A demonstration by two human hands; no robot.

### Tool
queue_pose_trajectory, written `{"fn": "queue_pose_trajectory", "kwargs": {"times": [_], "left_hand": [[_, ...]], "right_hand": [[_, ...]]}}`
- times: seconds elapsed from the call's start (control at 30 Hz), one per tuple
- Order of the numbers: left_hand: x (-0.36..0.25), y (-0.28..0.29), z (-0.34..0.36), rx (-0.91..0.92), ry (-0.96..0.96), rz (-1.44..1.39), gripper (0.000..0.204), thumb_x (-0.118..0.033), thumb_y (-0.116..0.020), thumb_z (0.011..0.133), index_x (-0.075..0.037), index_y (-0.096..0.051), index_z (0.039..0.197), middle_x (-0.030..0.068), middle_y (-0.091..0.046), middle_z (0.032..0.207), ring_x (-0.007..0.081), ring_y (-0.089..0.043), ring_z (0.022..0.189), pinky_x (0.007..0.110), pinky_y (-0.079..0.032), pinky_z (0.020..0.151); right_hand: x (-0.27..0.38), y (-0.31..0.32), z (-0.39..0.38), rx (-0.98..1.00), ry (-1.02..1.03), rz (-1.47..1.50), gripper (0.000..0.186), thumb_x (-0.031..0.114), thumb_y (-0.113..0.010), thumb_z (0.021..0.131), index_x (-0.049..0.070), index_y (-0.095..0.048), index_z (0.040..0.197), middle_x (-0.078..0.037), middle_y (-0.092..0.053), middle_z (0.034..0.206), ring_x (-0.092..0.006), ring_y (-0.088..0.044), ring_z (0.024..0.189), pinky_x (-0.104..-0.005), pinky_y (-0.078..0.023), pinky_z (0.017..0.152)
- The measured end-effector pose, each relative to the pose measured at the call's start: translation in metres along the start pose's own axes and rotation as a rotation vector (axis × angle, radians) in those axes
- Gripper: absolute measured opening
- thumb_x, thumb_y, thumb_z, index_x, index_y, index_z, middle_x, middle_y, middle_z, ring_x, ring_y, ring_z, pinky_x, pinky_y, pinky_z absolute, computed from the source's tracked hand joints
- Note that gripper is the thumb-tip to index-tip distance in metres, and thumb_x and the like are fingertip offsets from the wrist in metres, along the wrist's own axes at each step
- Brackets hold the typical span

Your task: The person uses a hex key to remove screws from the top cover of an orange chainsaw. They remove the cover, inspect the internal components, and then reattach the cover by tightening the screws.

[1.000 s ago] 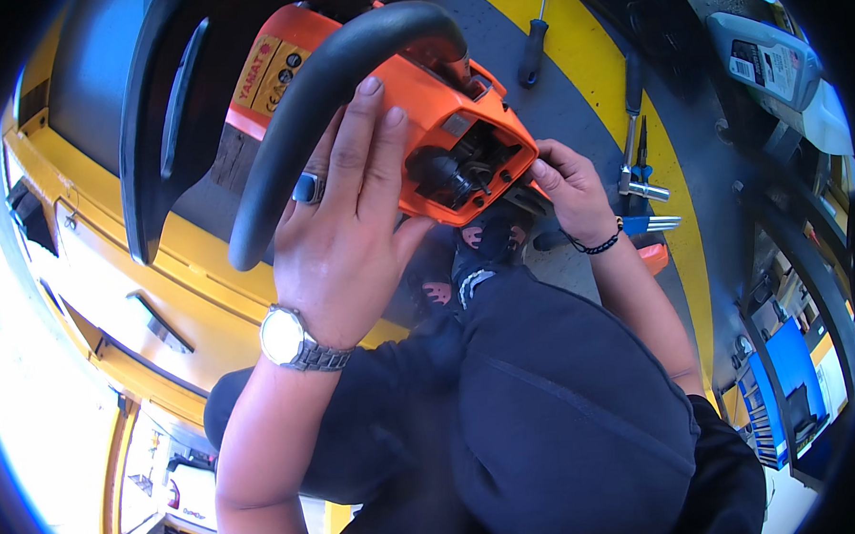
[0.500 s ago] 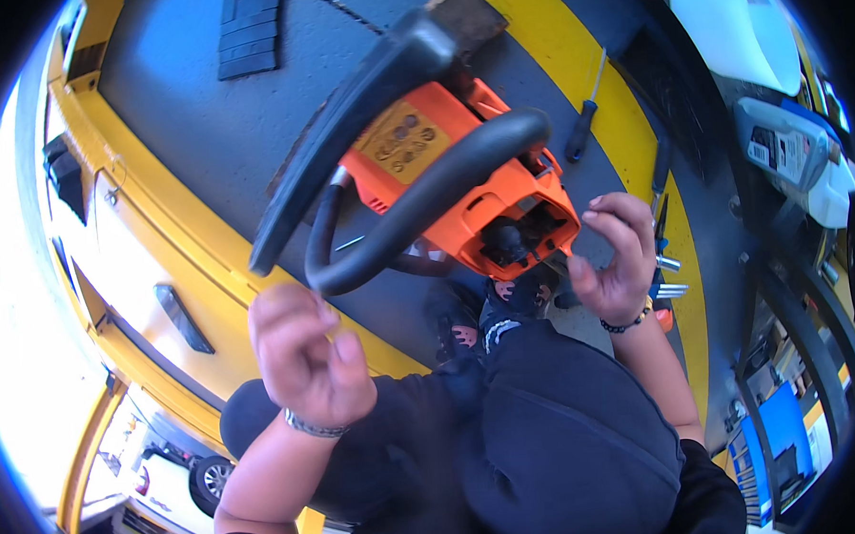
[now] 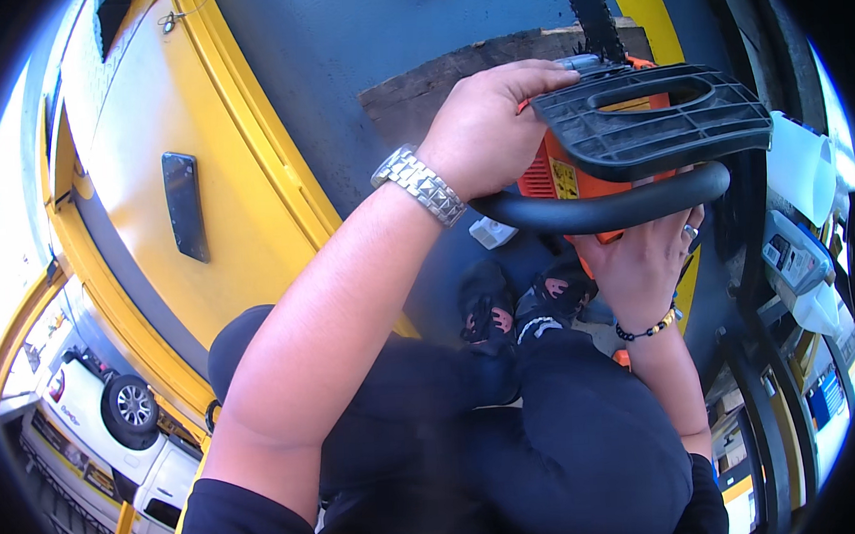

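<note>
An orange chainsaw (image 3: 536,181) sits before me, right of the middle. Its black hand guard (image 3: 575,151) faces up, and the curved black front handle (image 3: 587,214) runs below that. The chain-lined bar (image 3: 588,12) points away from me. My left hand (image 3: 488,121) reaches across to the saw's far left side; its fingers extend over a grey metal part and the thumb presses near the guard. Beneath the handle, my right hand (image 3: 642,267) is against the rear of the orange body, its fingertips partly hidden by the saw.
A weathered wooden block (image 3: 415,94) lies under and behind the saw on the grey floor. A small white part (image 3: 493,232) is near my shoes. On the yellow surface at left rests a dark phone-like slab (image 3: 186,206). White containers (image 3: 800,170) stand at far right.
Both hands, apart from the saw before, are now on it. The saw has turned, so its guard faces right and its bar points away. The whole view has shifted too.
</note>
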State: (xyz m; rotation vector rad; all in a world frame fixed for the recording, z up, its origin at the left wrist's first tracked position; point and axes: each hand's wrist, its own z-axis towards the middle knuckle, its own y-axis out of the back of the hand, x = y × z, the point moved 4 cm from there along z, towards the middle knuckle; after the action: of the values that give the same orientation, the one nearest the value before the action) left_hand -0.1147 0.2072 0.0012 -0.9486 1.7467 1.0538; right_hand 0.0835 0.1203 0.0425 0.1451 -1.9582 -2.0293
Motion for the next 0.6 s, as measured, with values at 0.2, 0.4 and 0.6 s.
{"fn": "queue_pose_trajectory", "kwargs": {"times": [0.2,0.4,0.6], "left_hand": [[0.014,-0.005,0.002,-0.011,-0.096,-0.079,0.040,-0.005,-0.076,0.092,-0.005,-0.070,0.131,0.0101,-0.073,0.128,0.0164,-0.068,0.117,0.031,-0.053,0.103],[-0.003,0.008,0.007,0.046,-0.039,-0.126,0.030,-0.013,-0.070,0.094,-0.006,-0.071,0.124,0.0061,-0.074,0.094,0.0099,-0.066,0.088,0.027,-0.054,0.083],[-0.019,0.003,0.005,0.238,0.273,-0.456,0.033,-0.016,-0.078,0.096,0.000,-0.069,0.124,0.0069,-0.074,0.105,0.0117,-0.070,0.089,0.026,-0.057,0.075]], "right_hand": [[-0.007,0.001,-0.005,0.055,-0.012,-0.042,0.105,0.051,-0.089,0.072,0.015,-0.043,0.160,-0.026,-0.037,0.159,-0.0459,-0.038,0.146,-0.0549,-0.031,0.119],[-0.037,0.020,-0.010,-0.079,0.018,0.169,0.081,0.051,-0.087,0.077,0.007,-0.062,0.141,-0.020,-0.059,0.143,-0.0382,-0.062,0.122,-0.0454,-0.051,0.103],[-0.074,0.003,-0.081,-0.085,-0.392,0.523,0.093,0.042,-0.091,0.078,-0.003,-0.049,0.147,-0.021,-0.059,0.143,-0.0321,-0.060,0.129,-0.0422,-0.048,0.109]]}}
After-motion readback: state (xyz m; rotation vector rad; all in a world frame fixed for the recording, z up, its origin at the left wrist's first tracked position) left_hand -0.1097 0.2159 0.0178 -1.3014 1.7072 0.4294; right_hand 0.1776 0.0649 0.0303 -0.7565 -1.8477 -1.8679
